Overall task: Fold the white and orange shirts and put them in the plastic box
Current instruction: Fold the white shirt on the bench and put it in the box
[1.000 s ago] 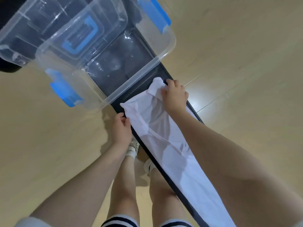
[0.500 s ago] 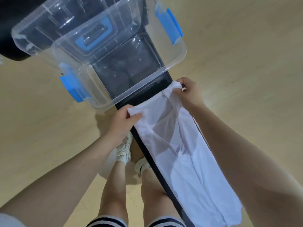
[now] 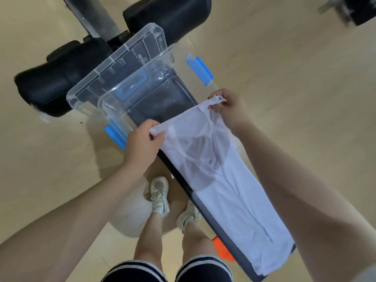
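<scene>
**Both hands pinching the top corners of the white shirt**

My left hand [image 3: 142, 145] pinches one top corner of the white shirt [image 3: 223, 190], thumb and fingers curled round a bunched bit of cloth. My right hand [image 3: 227, 106] pinches the other top corner, where a small loop of fabric sticks up above my fingertips. Between the two grips the top edge runs slack and slanted, the right grip sitting farther from me than the left.

From my hands the shirt runs back toward me as a long narrow strip, lying along the dark bench [image 3: 221, 228]. Beyond my grips, just past the shirt's top edge, the clear plastic box [image 3: 162, 58] stands open on the same bench, with blue latches on its sides. Its clear lid [image 3: 114, 72] with a blue handle leans just behind it.

Near my body, below the bench edge and well behind my left grip, a bit of the orange shirt [image 3: 222, 251] peeks out. My shoes [image 3: 159, 194] stand on the pale floor [image 3: 40, 159] under my left arm.
</scene>
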`<action>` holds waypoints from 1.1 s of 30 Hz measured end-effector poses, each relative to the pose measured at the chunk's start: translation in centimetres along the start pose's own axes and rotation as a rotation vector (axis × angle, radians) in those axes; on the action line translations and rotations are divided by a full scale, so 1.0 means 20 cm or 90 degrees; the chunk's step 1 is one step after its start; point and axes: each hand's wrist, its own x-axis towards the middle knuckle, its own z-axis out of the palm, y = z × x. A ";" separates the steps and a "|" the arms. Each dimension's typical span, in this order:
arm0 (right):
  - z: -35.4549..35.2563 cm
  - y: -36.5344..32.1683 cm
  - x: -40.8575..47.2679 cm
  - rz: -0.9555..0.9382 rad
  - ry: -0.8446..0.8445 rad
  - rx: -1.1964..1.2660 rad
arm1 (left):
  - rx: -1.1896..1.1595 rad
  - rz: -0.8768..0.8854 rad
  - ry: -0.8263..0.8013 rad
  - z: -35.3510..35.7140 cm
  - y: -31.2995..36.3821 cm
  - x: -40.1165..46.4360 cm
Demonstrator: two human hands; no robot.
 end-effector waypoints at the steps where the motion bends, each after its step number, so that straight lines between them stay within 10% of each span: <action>1: 0.01 -0.01 0.01 -0.006 0.001 -0.007 | -0.002 0.006 0.003 -0.01 0.00 0.00; 14: -0.29 0.86 -0.28 0.149 0.015 -0.096 | 0.103 0.118 -0.153 0.72 -0.23 -0.47; 26: -0.24 1.18 -0.29 0.242 0.097 0.052 | -0.269 -0.420 0.134 1.18 -0.33 -0.71; 33: -0.26 1.15 -0.31 0.215 0.075 0.056 | -0.316 -0.480 0.090 1.13 -0.28 -0.71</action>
